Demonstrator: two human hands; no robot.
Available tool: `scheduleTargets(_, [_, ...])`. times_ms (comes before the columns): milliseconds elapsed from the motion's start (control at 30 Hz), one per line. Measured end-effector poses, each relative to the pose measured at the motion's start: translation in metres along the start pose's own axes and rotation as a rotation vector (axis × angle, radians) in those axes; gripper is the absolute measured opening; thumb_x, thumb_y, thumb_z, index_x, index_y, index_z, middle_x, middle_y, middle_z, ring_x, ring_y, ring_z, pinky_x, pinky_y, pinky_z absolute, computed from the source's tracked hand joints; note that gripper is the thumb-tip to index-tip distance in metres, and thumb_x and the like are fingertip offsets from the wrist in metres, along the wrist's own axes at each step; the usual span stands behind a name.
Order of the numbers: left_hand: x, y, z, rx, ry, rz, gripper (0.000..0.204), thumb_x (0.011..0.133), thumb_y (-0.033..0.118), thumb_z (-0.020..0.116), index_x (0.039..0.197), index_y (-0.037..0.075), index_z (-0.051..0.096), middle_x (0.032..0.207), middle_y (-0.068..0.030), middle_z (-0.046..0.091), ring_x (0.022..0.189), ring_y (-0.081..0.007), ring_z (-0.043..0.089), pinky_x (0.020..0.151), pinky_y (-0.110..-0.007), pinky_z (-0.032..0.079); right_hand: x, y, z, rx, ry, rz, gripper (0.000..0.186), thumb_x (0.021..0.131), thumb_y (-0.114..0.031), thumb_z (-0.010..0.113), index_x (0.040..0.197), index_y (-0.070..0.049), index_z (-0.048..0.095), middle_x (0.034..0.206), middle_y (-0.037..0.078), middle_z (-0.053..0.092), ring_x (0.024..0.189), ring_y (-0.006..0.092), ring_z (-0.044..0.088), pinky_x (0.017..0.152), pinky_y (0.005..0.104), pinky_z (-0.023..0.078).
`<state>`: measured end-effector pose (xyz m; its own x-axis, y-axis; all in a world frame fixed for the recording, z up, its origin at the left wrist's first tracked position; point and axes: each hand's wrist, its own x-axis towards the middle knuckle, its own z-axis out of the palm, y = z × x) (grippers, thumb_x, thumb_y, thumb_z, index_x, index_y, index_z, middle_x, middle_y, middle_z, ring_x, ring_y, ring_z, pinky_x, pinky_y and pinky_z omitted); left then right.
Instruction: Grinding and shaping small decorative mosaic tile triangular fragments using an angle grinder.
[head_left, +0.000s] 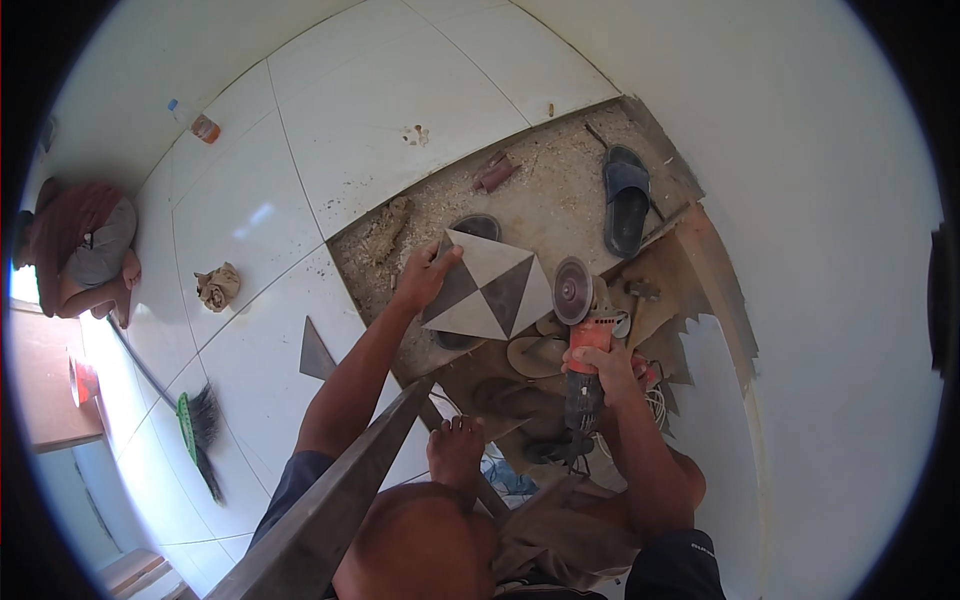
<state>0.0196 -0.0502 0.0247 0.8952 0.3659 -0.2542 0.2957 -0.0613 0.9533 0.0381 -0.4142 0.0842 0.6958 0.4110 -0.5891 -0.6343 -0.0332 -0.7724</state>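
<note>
My left hand [428,278] grips the left edge of a patterned tile [490,245], which has grey and off-white triangles meeting near its middle. The tile is held over the rough, unfinished floor patch and partly covers a dark sandal [476,227]. In my right hand [608,368] is a red and black angle grinder [590,340], its fingers wrapped round the body. The grinder's round disc [572,289] faces up beside the tile's right corner; whether the two touch, I cannot tell. My bare foot [457,448] rests below the tile.
A long grey beam [345,490] slants up past my left arm. Another dark sandal [626,205] lies at the far right. On the white floor are a triangular offcut [316,348], crumpled paper [217,287], a green broom [195,435] and a bottle [195,122]. Someone sits at left [90,235].
</note>
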Motion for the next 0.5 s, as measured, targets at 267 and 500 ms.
scheduleTargets(267, [0.019,-0.002,0.003,0.225,-0.180,0.065,0.041,0.100,0.039,0.062,0.117,0.002,0.067,0.102,-0.0127,0.072,0.092,-0.0202,0.067,0.084,-0.036,0.051,0.004,-0.012,-0.009,0.026,0.028,-0.038,0.032,0.081,-0.010,0.075,0.108,0.000,0.062,0.089,0.012,0.072,0.074,0.0215,0.072,0.067,0.0328,0.057])
scheduleTargets(500, [-0.009,-0.027,0.007,0.288,0.167,0.071,0.045,0.100,0.041,0.061,0.114,-0.001,0.068,0.102,-0.0193,0.072,0.095,-0.0265,0.069,0.086,-0.039,0.050,0.000,-0.013,-0.009,-0.005,0.026,-0.025,0.033,0.081,-0.011,0.075,0.108,0.000,0.061,0.089,0.011,0.071,0.073,0.0207,0.071,0.067,0.0323,0.057])
